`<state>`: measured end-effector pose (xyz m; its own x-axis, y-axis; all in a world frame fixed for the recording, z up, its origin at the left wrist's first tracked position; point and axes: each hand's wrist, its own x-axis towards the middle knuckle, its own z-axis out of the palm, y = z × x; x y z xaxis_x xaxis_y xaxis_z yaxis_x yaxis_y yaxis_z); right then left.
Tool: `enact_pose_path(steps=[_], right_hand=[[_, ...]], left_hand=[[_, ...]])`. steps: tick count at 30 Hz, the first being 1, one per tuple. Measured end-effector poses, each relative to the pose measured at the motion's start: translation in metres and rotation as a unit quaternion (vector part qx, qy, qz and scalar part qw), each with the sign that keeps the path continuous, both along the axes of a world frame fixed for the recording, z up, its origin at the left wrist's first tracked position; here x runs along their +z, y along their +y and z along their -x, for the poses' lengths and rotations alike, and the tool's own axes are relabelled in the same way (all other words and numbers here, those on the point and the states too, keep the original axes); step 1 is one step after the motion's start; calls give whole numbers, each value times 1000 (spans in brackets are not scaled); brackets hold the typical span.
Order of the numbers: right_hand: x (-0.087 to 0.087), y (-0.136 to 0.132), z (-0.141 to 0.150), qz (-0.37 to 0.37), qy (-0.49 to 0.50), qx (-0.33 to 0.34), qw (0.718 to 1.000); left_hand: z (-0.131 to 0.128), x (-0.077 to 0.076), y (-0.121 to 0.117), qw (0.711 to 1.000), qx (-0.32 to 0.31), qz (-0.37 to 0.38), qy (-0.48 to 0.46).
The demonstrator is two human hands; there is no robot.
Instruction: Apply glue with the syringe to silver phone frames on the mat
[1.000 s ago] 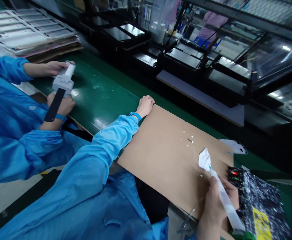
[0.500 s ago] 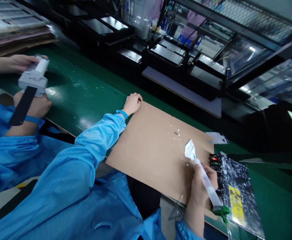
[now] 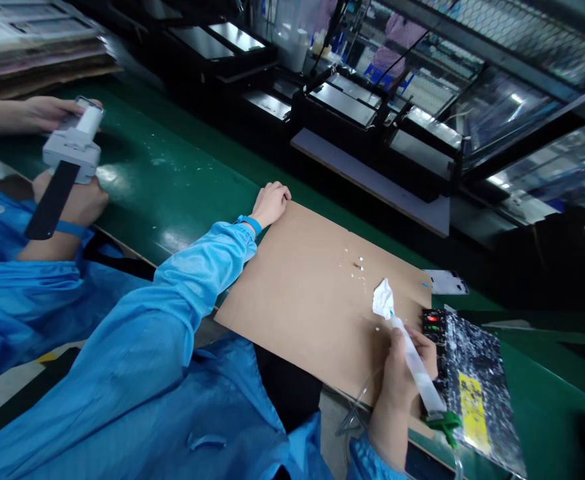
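Note:
My left hand (image 3: 273, 203) is at the far left corner of a brown cardboard sheet (image 3: 297, 293), its fingers curled over the edge. In my right hand (image 3: 411, 367) is a translucent dispensing syringe (image 3: 421, 373), with a green adapter (image 3: 443, 421) and a clear tube at its rear end. The syringe slants, its tip toward the far side and touching a crumpled white tissue (image 3: 383, 299) that lies on the cardboard. White specks and a small dark bit (image 3: 358, 265) are scattered beyond the tissue.
A dispenser box (image 3: 482, 387) with lit displays and a yellow label stands right of the cardboard. Behind it lies a flat white plate (image 3: 447, 281). At left, a co-worker's hands hold a grey-white device (image 3: 72, 150). Black trays (image 3: 339, 103) line the back.
The whole view has shifted slightly. Both my hands, the syringe and the tissue keep nearly the same places on the cardboard.

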<state>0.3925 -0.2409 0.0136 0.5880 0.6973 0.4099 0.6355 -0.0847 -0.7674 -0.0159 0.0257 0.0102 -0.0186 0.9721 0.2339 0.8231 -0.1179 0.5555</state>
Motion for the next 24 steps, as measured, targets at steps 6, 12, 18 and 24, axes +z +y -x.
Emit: enact_pose_path(steps=[6, 12, 18, 24], right_hand=[[2, 1, 2, -1, -7, -5, 1000], [-2, 0, 0, 10, 4, -3, 1000], [-5, -1, -4, 3, -4, 6, 1000], [-5, -1, -3, 7, 6, 7, 1000]], left_hand=[[-1, 3, -2, 1000, 5, 13, 10], [-1, 5, -4, 1000, 4, -3, -1], [-2, 5, -4, 1000, 13, -4, 0], [-1, 5, -5, 1000, 19, -3, -14]])
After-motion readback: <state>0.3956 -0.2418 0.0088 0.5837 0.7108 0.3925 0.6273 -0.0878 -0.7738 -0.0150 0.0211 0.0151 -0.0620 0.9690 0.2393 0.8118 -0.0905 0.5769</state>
